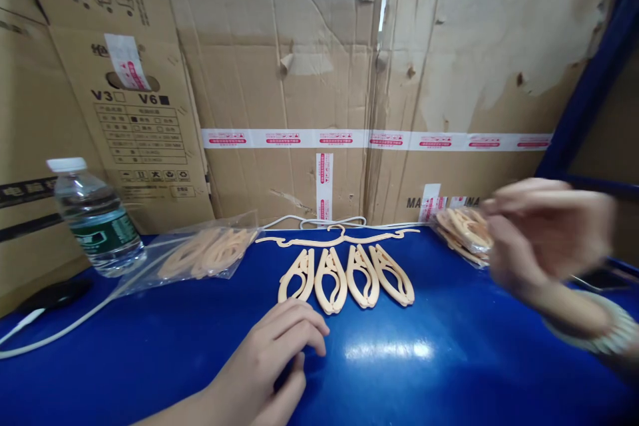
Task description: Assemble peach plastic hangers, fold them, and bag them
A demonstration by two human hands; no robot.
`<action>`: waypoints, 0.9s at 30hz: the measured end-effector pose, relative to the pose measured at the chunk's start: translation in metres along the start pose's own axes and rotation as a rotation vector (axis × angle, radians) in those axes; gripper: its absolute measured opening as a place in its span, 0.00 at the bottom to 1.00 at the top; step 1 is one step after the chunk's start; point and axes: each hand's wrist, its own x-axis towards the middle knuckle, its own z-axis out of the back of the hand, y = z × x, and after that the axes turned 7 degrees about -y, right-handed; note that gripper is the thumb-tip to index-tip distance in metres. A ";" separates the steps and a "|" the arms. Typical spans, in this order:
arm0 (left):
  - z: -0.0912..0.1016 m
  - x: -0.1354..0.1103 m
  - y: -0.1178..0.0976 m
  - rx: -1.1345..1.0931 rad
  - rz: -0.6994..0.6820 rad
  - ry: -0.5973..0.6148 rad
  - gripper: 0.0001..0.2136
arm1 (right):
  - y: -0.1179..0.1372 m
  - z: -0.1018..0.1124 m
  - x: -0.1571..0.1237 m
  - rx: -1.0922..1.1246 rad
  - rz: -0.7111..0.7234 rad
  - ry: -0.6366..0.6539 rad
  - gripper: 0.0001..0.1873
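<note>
My left hand hovers or rests low over the blue table, its fingers loosely bent and apart with nothing in them. Its fingertips are just in front of the leftmost of several beige folded travel hangers lying in a row. Behind that row lies one unfolded beige hanger with its hook upward. My right hand is raised at the right and smeared by motion, so its fingers cannot be made out. Partly behind it is a clear bag of folded hangers.
A second bag of folded hangers lies at the left, beside a water bottle and a black device with a white cable. Cardboard sheets stand along the back. A dark flat object lies far right.
</note>
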 end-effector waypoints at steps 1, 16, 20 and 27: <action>0.000 0.000 0.000 0.001 0.001 0.001 0.14 | -0.007 -0.007 -0.001 -0.032 -0.023 0.134 0.04; 0.002 0.001 0.005 -0.013 0.027 0.002 0.13 | -0.085 -0.069 -0.069 -0.058 -0.076 1.125 0.13; 0.002 0.001 0.005 -0.033 0.049 0.009 0.13 | -0.085 -0.066 -0.061 -0.060 -0.085 1.135 0.11; 0.002 0.001 0.004 -0.066 0.100 -0.014 0.11 | -0.079 -0.048 -0.042 -0.098 -0.128 1.065 0.08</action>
